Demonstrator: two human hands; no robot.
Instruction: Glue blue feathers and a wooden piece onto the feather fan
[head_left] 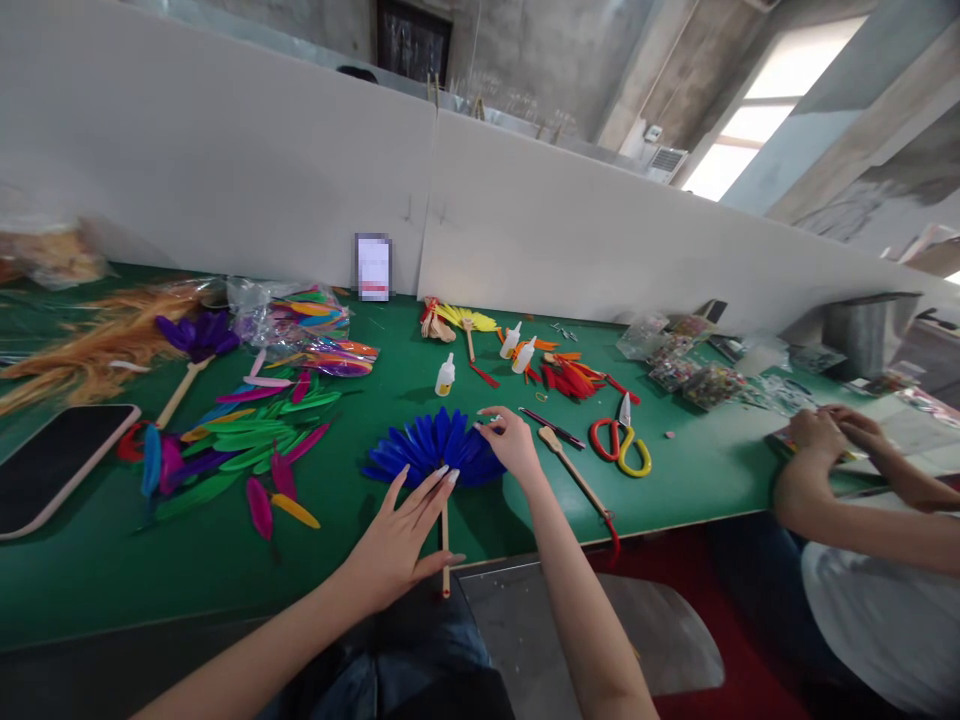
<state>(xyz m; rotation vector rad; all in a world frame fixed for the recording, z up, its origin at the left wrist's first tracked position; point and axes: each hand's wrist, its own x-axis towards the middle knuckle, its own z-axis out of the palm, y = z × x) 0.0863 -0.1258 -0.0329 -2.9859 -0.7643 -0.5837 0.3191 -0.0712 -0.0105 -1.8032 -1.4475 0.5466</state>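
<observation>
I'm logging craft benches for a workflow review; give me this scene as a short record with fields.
Left hand: fingers over the blue feather fan, thumb across its pale wooden handle
Right hand: fingertips at the fan's right side, grip unclear
Cutting tool: metal scissors with red and yellow handles, right of the fan
Surface: green tabletop
Nearby: co-worker's hands, far right

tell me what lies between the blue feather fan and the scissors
In the head view, between the blue feather fan and the scissors come the right hand, at the fan's edge, a dark pen-like item and a wooden handle.
</observation>
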